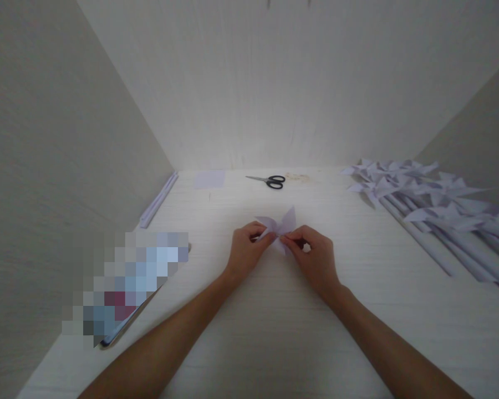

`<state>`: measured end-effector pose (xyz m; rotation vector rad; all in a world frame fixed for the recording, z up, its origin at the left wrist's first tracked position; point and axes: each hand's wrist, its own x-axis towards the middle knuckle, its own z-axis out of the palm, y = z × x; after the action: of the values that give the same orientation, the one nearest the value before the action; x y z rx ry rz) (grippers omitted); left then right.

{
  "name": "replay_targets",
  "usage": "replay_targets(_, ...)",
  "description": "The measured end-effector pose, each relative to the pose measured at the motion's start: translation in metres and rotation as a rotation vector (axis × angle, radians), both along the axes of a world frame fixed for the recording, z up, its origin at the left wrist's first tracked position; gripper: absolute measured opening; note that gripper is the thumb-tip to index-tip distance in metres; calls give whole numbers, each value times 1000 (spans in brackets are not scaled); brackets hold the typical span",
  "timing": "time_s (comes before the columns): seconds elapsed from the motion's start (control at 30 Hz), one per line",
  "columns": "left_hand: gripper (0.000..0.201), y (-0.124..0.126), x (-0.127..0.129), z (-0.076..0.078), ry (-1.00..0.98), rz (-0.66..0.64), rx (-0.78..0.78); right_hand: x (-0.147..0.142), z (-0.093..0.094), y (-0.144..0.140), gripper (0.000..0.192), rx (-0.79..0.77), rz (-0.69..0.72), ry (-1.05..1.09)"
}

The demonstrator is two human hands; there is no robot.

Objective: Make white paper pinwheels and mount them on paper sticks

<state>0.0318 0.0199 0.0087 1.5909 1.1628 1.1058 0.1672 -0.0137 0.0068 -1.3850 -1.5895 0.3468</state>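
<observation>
The folded paper pinwheel head (279, 226) sits just above the middle of the bench (274, 332), pinched from both sides. It looks light, thin and easily creased, so a gentle hold near the centre, where the folds meet, probably suits it better than the loose pointed flaps. The left hand (246, 248) has its fingers (261, 233) closed on the left flap; the right hand (316, 256) pinches the centre with thumb and forefinger. The flaps stick up beyond the fingertips. Scissors (270, 180) lie well behind, and finished pinwheels (424, 205) are piled at right.

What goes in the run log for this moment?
left hand: pinching folded paper | right hand: pinching same | scissors: behind, untouched | finished pinwheels: right
</observation>
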Motion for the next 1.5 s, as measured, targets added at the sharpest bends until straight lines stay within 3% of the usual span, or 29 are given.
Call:
replay_targets(0.2, 15, 0, 1, 1, -16, -9, 2, 0, 0, 2, 24, -47, -48, -62)
replay_targets(0.5, 13, 0, 0, 1, -33, -26, -4, -1, 2, -2, 12, 50, 93, -43)
replay_targets(0.8, 15, -1, 1, 2, -103, 6, -53, -1, 1, 0, 12, 57, 36, 56)
replay_targets(1.1, 17, 0, 1, 4, -62, 35, -48, -1, 1, -3, 6, 114, 85, 103)
replay_targets(1.5, 15, 1, 0, 1, -98, 26, -64, -2, 2, -3, 5, 73, 26, 14)
